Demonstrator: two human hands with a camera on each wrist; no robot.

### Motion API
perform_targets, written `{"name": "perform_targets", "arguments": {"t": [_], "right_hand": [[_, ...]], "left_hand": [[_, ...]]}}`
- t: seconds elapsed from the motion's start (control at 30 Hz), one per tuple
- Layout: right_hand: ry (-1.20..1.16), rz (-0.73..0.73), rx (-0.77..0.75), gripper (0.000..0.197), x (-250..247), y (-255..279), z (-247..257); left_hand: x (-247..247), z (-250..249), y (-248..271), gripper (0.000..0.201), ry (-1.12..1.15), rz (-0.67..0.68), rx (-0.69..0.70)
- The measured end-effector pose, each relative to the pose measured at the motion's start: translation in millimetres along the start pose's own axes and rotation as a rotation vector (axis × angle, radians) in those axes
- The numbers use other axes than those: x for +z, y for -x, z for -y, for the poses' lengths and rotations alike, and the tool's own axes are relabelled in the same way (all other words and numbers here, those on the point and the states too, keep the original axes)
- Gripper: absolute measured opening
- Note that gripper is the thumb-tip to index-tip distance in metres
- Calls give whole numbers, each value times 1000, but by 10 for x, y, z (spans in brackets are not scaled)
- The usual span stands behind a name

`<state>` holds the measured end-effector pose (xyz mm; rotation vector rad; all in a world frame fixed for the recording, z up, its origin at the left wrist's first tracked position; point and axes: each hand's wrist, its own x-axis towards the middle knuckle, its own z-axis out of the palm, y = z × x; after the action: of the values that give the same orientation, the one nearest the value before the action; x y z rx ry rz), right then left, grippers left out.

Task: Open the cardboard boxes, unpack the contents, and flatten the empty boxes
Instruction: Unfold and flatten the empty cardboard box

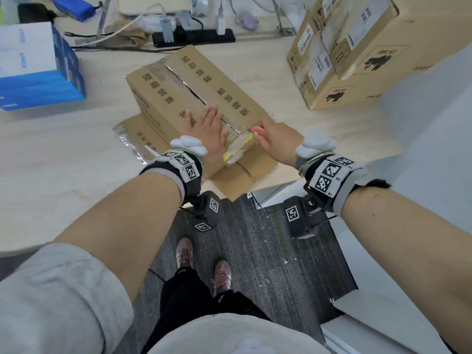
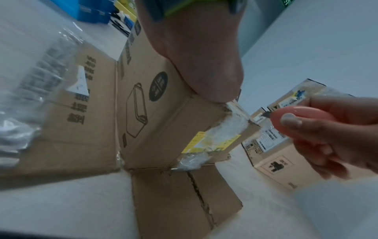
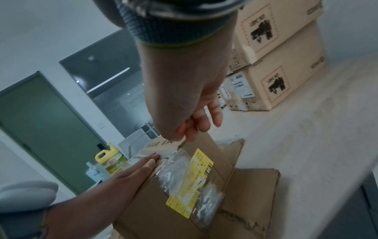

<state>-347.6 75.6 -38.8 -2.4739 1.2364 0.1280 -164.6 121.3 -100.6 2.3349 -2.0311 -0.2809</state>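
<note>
A brown cardboard box (image 1: 178,98) with printed characters stands on a flattened sheet of cardboard (image 1: 240,175) near the table's front edge. Clear tape runs along its top seam, and a dark gap shows in the far half. A yellow label (image 1: 237,148) under crumpled tape covers the near end. My left hand (image 1: 207,125) lies flat on the box top, fingers straight. My right hand (image 1: 272,139) grips a small pink cutter (image 1: 258,130) at the near end of the seam. In the left wrist view the cutter (image 2: 294,118) has its short blade pointed at the taped top edge of the box (image 2: 163,121).
Stacked brown boxes (image 1: 357,54) with shipping labels stand at the back right. A blue and white carton (image 1: 33,70) sits at the left. A power strip (image 1: 194,37) and cables lie along the back. The table edge is just below my wrists, with dark carpet beneath.
</note>
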Motion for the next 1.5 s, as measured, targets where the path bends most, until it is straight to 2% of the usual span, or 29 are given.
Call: {"name": "perform_targets", "arguments": {"t": [0.07, 0.1, 0.2, 0.3, 0.47, 0.57, 0.63, 0.7, 0.77, 0.83, 0.9, 1.03, 1.13, 1.2, 1.33, 1.5], "right_hand": [[-52, -86, 25, 29, 39, 33, -33], [-75, -113, 31, 29, 61, 24, -22], [-178, -232, 46, 22, 104, 8, -27], [-288, -296, 48, 19, 165, -29, -16], [-347, -215, 52, 22, 302, -76, -49], [-339, -194, 25, 24, 322, -80, -139], [-355, -189, 11, 25, 314, -90, -193], [-333, -167, 11, 28, 266, -115, -222], [-316, -144, 26, 29, 226, -147, -271], [-290, -133, 43, 29, 209, -160, -307], [-293, -125, 43, 30, 207, -162, -328], [-301, -140, 37, 28, 202, -145, -300], [-374, -213, 43, 22, 220, -104, -309], [-395, -245, 64, 22, 234, -40, -340], [-519, -156, 122, 32, 270, 114, -331], [-628, -122, 158, 26, 334, 161, -308]], "left_hand": [[13, -40, 21, 95, 26, 16, -31], [12, -78, 36, 93, 46, 10, -64], [-85, -282, -11, 62, 29, 100, -171], [-91, -427, -31, 60, 16, 159, -258], [40, -515, 25, 61, 143, 129, -201], [89, -645, 11, 63, 4, 97, -272], [36, -710, 54, 57, -87, 75, -299], [-38, -714, 84, 49, -136, 33, -230], [-67, -678, 98, 42, -160, -33, -66], [-83, -646, 111, 46, -150, -69, 77], [-140, -629, 83, 41, -142, -30, 122], [-435, -648, -81, 42, -230, 163, 204], [-576, -708, -195, 39, -289, 254, 265], [-594, -704, -251, 37, -294, 310, 251], [-624, -694, -283, 38, -231, 379, 178], [-633, -635, -261, 29, -49, 407, 97]]}}
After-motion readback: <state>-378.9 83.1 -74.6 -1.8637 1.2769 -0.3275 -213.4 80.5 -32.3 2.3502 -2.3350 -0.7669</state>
